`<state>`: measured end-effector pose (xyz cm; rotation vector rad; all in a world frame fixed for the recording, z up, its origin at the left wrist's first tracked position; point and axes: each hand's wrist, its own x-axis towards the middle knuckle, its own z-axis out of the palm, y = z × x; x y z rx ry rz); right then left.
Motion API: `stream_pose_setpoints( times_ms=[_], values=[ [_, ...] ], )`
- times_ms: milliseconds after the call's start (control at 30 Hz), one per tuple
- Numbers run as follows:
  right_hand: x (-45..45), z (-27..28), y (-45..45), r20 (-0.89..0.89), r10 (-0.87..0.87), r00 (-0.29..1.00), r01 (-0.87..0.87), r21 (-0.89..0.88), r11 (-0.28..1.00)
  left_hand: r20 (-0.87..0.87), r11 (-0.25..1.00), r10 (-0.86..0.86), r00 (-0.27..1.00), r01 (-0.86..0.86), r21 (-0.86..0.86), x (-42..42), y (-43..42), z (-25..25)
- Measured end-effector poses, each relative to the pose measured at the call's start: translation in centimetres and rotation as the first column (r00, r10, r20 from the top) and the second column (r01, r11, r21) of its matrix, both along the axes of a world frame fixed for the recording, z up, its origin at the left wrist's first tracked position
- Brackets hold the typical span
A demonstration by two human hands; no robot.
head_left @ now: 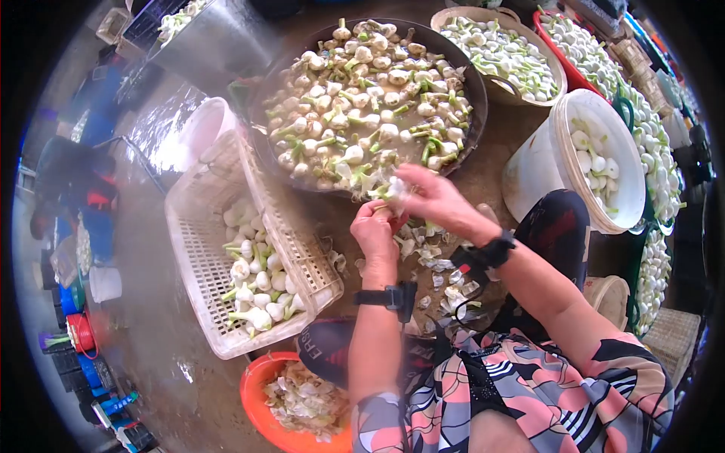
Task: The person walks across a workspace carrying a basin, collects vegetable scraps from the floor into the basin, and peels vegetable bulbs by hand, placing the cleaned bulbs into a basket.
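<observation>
A garlic bulb (393, 188) with white skin and a short green stem is between my two hands, just off the near rim of the wide dark basin (483, 106). My left hand (375, 229) is closed round its stem end. The fingers of my right hand (436, 198) close on the bulb's papery skin from the right; they partly cover it. Many unpeeled garlic bulbs (362, 98) float in murky water in the basin. Loose skins (455, 296) lie on the floor beneath my hands.
To the left stands a white plastic basket (204, 302) with peeled garlic bulbs. An orange basin (257, 389) below it holds skins. At right are a white bucket (529, 162) with bulbs, a tan tub (555, 64) and a red basin (545, 30) heaped with garlic.
</observation>
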<state>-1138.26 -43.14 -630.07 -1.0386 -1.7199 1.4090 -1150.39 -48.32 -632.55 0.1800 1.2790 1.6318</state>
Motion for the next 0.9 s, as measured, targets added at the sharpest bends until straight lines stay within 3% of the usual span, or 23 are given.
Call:
stream_pose_setpoints(
  times_ms=[33,67,100,133,167,200,233,267,300,333,400,500,600,633,733,867,900],
  values=[
    [-0.9,-0.3,-0.1,0.223,0.007,0.975,-0.082,0.329,0.941,-0.017,0.995,-0.071,0.997,0.072,0.073,-0.1,-0.2,-0.4],
    [-2.0,-0.8,0.1,0.178,0.009,0.984,-0.012,0.016,1.0,-0.008,0.996,-0.08,0.997,0.08,0.031,-0.1,-0.3,-0.7],
    [-2.2,-1.7,1.3,0.028,-0.128,0.991,0.13,-0.299,0.945,0.002,0.996,-0.088,0.996,0.088,-0.011,0.0,-0.5,-0.8],
    [-2.0,-2.4,2.6,-0.071,-0.3,0.951,0.201,-0.597,0.777,0.011,0.994,-0.096,0.995,0.097,-0.053,0.1,-0.7,-0.8],
    [-0.6,-2.6,3.4,-0.361,-0.395,0.845,0.07,-0.658,0.75,0.019,0.992,-0.069,0.997,0.071,-0.103,0.0,-0.7,-0.4],
    [0.8,-1.3,3.8,-0.371,-0.321,0.872,0.069,-0.555,0.829,-0.156,0.971,-0.189,0.97,0.161,-0.179,-0.5,-0.6,-0.6],
    [1.8,-0.9,4.5,-0.408,-0.316,0.856,0.001,-0.611,0.792,-0.315,0.936,-0.311,0.896,0.231,-0.267,-1.1,-0.5,-1.4],
    [2.4,-0.6,5.0,-0.445,-0.315,0.838,-0.069,-0.66,0.749,-0.452,0.889,-0.429,0.782,0.278,-0.364,-1.4,-0.4,-2.7],
    [2.4,-0.4,4.7,-0.365,-0.254,0.896,-0.025,-0.611,0.791,-0.719,0.898,-0.437,0.54,0.314,-0.309,-1.1,-1.0,-3.4],
    [2.3,-0.3,4.1,-0.276,-0.197,0.941,0.012,-0.554,0.832,-0.758,0.889,-0.453,0.469,0.303,-0.343,-0.6,-1.8,-4.3],
    [1.7,-0.5,3.1,-0.155,-0.107,0.982,0.03,-0.435,0.9,-0.576,0.929,-0.356,0.736,0.344,-0.134,0.5,-1.6,-1.7],
    [0.6,-1.1,1.5,-0.071,-0.006,0.997,-0.013,-0.258,0.966,-0.559,0.927,-0.358,0.748,0.356,-0.117,0.3,-0.6,0.5],
    [0.6,-1.3,0.0,-0.154,0.021,0.988,-0.071,-0.334,0.94,-0.397,0.899,-0.423,0.815,0.431,-0.073,0.2,-1.0,0.5],
    [0.9,-2.9,0.0,-0.196,0.026,0.98,-0.09,-0.322,0.943,-0.413,0.88,-0.459,0.786,0.465,-0.093,-0.2,-1.2,0.0],
    [0.9,-3.2,-0.4,-0.075,0.036,0.997,-0.053,-0.233,0.971,-0.325,0.874,-0.485,0.812,0.466,-0.14,0.2,-1.5,0.9],
    [1.1,-2.3,-0.5,-0.067,0.085,0.994,-0.1,-0.261,0.96,-0.514,0.909,-0.408,0.755,0.386,-0.155,1.0,-1.3,0.7],
    [1.0,-2.2,0.1,-0.052,0.06,0.997,-0.075,-0.344,0.936,-0.551,0.926,-0.364,0.751,0.355,-0.127,1.0,-1.2,0.7]
  ],
)
